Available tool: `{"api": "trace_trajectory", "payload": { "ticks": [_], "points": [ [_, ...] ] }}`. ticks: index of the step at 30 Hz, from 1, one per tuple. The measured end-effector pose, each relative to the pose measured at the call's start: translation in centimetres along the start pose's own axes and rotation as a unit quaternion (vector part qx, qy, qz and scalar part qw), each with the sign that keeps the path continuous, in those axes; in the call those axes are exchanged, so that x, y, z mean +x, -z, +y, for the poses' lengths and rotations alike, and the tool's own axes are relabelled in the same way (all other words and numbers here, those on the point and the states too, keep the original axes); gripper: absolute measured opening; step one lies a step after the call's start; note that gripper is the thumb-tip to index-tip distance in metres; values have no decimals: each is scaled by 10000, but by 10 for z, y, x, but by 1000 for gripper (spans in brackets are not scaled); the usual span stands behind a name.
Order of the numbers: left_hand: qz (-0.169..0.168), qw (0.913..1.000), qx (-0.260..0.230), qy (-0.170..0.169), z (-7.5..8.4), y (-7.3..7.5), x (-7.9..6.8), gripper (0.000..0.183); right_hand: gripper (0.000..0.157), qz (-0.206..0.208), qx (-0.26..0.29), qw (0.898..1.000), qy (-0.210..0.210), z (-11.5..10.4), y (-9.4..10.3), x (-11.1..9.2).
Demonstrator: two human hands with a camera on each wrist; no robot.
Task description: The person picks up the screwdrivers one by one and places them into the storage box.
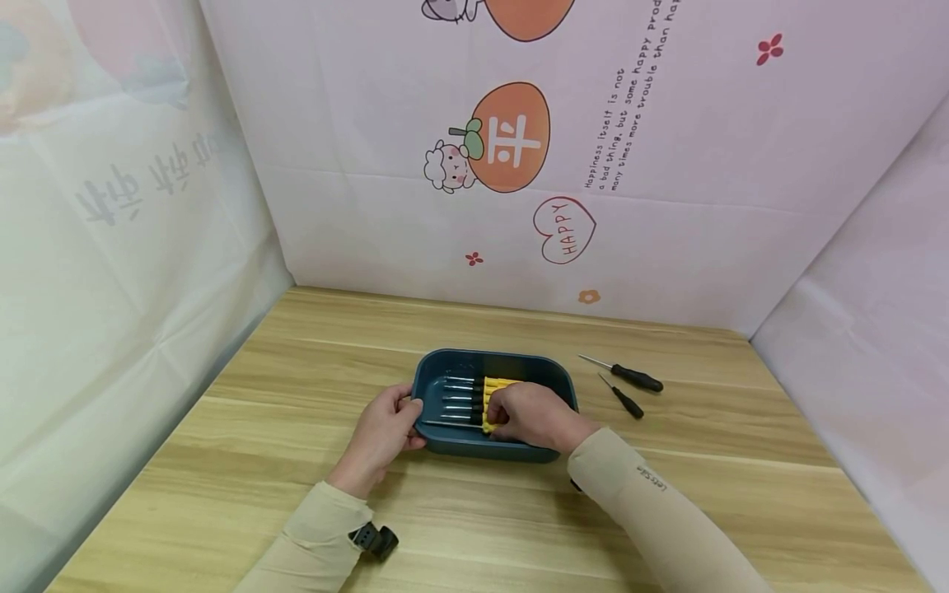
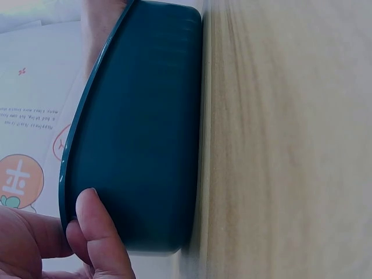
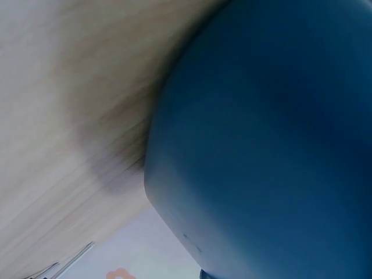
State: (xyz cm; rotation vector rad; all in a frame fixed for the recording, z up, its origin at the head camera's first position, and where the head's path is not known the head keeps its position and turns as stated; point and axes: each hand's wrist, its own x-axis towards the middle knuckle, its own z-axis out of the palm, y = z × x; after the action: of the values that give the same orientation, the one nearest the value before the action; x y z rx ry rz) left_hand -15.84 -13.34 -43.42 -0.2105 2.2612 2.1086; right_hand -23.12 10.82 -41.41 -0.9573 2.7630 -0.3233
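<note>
A dark teal plastic box (image 1: 474, 449) stands on the wooden table. My left hand (image 1: 381, 432) grips its left end, the thumb at the rim and the fingers (image 2: 99, 226) against the outer wall. Inside lie several screwdrivers (image 1: 463, 399) in a row, yellow handles to the right and metal shafts to the left. My right hand (image 1: 535, 413) reaches into the box from the right, curled fingers pinching the yellow handle of the nearest screwdriver (image 1: 454, 424). That hand covers much of the handles. In the right wrist view the box wall (image 3: 261, 145) hides the hand.
To the right of the box lie two black-handled screwdrivers, a larger one (image 1: 636, 378) and a smaller one (image 1: 627, 402). Printed cloth (image 1: 415, 231) hangs behind the wooden table (image 1: 245, 428) and along both sides.
</note>
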Motion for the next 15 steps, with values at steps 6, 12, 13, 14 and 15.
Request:
{"api": "trace_trajectory", "payload": {
  "ticks": [6,12,13,14,15],
  "points": [
    [7,10000,-10,24,1,0,0,39,11,23,-67,10000,29,0,0,1],
    [23,10000,-18,21,1,0,0,39,11,25,-57,10000,3,0,0,1],
    [26,10000,-20,19,1,0,0,39,11,30,-60,10000,4,0,0,1],
    [27,10000,-17,20,1,0,0,39,11,33,-58,10000,9,1,0,0],
    [24,10000,-22,23,1,0,0,39,11,41,-58,10000,11,1,0,0]
  ]
}}
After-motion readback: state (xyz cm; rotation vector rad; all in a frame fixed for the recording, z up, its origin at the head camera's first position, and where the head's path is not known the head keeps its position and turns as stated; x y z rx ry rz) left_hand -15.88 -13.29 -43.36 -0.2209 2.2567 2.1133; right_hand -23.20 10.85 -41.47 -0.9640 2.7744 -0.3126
